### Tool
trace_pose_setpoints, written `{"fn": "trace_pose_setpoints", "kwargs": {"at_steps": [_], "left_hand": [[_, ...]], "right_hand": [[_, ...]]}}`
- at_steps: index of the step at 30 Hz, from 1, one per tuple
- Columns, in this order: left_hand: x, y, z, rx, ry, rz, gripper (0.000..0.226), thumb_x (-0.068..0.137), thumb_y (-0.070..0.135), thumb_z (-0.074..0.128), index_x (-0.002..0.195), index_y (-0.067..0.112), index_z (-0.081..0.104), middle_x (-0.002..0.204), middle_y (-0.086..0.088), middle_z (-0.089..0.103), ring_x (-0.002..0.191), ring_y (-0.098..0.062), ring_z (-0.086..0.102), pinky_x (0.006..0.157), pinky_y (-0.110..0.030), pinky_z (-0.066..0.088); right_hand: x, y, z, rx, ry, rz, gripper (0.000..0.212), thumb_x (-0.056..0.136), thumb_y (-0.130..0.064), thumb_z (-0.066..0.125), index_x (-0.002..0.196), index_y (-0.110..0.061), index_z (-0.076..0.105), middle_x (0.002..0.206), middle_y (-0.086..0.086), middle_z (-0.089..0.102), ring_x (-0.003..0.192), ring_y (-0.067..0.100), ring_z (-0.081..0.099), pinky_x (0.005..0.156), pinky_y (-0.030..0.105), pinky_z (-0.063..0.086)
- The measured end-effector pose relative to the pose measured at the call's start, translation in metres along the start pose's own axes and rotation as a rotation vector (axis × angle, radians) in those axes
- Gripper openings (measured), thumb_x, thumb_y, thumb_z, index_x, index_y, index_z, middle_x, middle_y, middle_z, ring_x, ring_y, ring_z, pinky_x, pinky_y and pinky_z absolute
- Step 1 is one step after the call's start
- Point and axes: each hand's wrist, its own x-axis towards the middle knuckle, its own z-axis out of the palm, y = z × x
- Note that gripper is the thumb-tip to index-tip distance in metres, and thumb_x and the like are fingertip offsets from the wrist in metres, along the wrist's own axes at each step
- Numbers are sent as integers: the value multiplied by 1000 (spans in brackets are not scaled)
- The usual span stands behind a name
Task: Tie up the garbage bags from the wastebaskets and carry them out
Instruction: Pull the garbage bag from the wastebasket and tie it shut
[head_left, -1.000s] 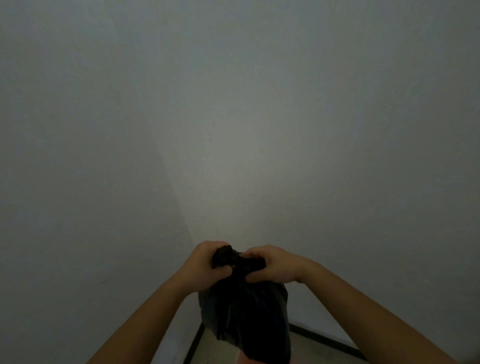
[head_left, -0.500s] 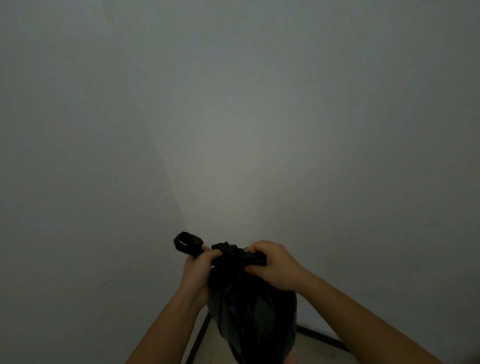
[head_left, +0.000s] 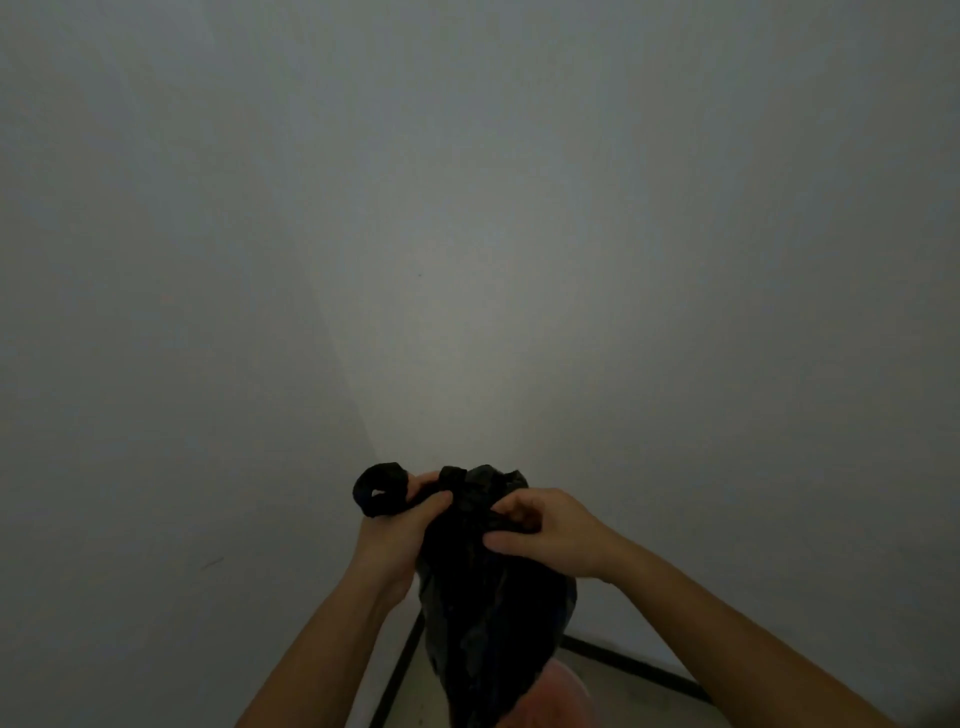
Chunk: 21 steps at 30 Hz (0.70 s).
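Garbage bag (head_left: 488, 613) hangs between both hands, left hand (head_left: 397, 525) and right hand (head_left: 545, 530) gripping its neck.

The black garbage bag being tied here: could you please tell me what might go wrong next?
The loop sticking out past the left hand looks loose; it could slip back before the knot tightens. The right hand pinches bunched plastic at the neck of the garbage bag, which might tear under a hard pull.

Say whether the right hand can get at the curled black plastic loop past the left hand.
Probably yes: the curled black plastic loop sticks out bare, though the left hand and black garbage bag lie between.
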Motion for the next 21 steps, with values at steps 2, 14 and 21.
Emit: {"fn": "trace_pose_setpoints", "kwargs": {"at_steps": [2, 14, 21], "left_hand": [[1, -3, -2, 64, 25, 33, 20, 83, -6, 70, 89, 11, 78, 86, -7, 77, 83, -19, 75, 64, -21, 57], [1, 2, -1, -99, -158, 19, 40, 73, -18, 70, 62, 14, 48, 93, -22, 72, 91, -35, 71, 80, -42, 60], [8, 8, 0, 173, -256, 47, 22, 83, -8, 70, 77, 12, 77, 90, -17, 75, 92, -28, 72, 81, -32, 57]], "right_hand": [[0, 1, -6, 63, -29, 96, 34, 82, -57, 69, 105, -31, 69, 92, -8, 73, 85, 7, 71, 74, 22, 54], [9, -10, -19, 116, 10, -45, 29, 95, -26, 66, 123, -31, 63, 101, -8, 66, 78, 4, 65, 62, 21, 54], [14, -20, -19, -342, 128, -268, 14, 93, -29, 67, 104, -23, 73, 96, -5, 67, 84, 11, 65, 78, 29, 54]]}}
